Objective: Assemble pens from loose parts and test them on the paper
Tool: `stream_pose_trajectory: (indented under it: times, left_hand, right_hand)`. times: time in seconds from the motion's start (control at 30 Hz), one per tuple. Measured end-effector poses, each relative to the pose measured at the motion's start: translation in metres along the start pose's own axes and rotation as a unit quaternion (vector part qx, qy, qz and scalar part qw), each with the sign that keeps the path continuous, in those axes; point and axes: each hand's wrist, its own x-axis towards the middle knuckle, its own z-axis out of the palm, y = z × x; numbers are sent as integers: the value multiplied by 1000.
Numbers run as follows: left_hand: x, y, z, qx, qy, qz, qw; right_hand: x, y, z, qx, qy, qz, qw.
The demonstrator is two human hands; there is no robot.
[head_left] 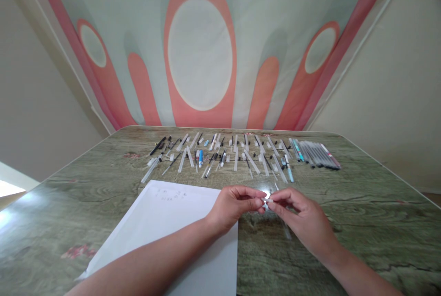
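Note:
My left hand (237, 202) and my right hand (296, 211) meet above the table, just right of the paper's edge. Both are closed in a pinch, fingertips against thumbs. Between them is a small whitish, translucent pen part (266, 200), mostly covered by the fingers, so its exact shape is hidden. A thin pointed piece (276, 187) shows just above my right fingertips; I cannot tell whether it is held. Below my right hand a clear pen barrel (286, 230) lies on the table, partly hidden. Beneath my left forearm is a stack of white paper (155, 222) with small faint writing near its top.
Across the back of the wood-grain table (372, 222) lie two rows of loose pen parts: clear barrels (236, 160), dark refills and small caps. Among them are a blue pen (200, 158) and a light-blue pen (288, 168). Several assembled-looking pens (315, 153) lie side by side at right.

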Motion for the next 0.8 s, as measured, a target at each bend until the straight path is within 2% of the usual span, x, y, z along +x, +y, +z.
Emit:
stream_pose_trajectory:
  times: [0.57,0.8]
  left_hand:
    - [1,-2,-1,-7,-18,18,1000]
    - [2,-4,-2,51,23,35,998]
  right_hand:
    - [0,-4,1,-4,-5,17,1000]
    - [-1,-4,1,-27,-6,9,1000]
